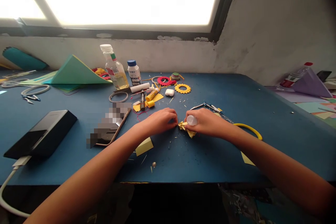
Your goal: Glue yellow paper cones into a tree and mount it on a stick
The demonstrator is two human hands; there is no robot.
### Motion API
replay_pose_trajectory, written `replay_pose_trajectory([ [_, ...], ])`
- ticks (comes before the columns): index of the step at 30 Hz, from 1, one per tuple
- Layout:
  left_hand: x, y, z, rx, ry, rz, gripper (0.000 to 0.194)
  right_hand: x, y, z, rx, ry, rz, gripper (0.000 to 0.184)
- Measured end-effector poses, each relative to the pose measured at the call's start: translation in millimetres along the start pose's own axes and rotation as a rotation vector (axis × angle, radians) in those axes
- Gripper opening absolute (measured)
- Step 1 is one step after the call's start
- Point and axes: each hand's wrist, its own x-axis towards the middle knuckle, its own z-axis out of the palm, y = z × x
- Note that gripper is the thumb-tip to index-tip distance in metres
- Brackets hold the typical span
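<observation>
My left hand [160,120] rests on the blue table [262,112] with its fingers pinched together against a small yellow paper piece [187,128]. My right hand [207,121] is closed round a small white rounded object [191,120], perhaps a glue bottle's end, and presses on the same yellow paper from the right. The two hands nearly touch over the paper. Behind them lie a yellow paper flower ring [183,88] and a red one [166,81].
A phone [109,128] and a black power bank [42,133] with a white cable lie at the left. Two bottles [115,68], a glue stick [151,95], a white earbud case [169,92], scissors [30,93] and green paper sheets [73,71] sit behind. A yellow strip [249,129] curves by my right wrist.
</observation>
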Motion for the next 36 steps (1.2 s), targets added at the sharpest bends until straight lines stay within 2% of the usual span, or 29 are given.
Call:
replay_pose_trajectory([
  [10,3,-6,7.8,-0.076,0.038,-0.013,0.013,0,11,4,0.059,0.024,-0.03,0.012],
  [20,4,-4,12.0,-0.079,0.074,-0.003,0.012,1,19,2,0.103,0.029,-0.002,0.014],
  [24,3,-3,9.7,-0.145,0.085,-0.051,0.012,2,21,3,0.111,0.025,-0.007,0.016],
  [29,3,-2,4.8,-0.324,0.027,-0.164,0.019,0,26,-2,0.137,0.027,-0.032,0.021],
  [31,3,-2,3.6,-0.372,0.016,-0.186,0.02,-5,26,-10,0.172,0.104,-0.025,0.025],
  [35,4,-1,3.4,-0.446,0.017,-0.216,0.022,-22,18,-26,0.297,0.485,-0.03,0.036],
  [36,4,-1,3.7,-0.46,0.025,-0.219,0.023,-26,15,-26,0.338,0.533,-0.044,0.037],
])
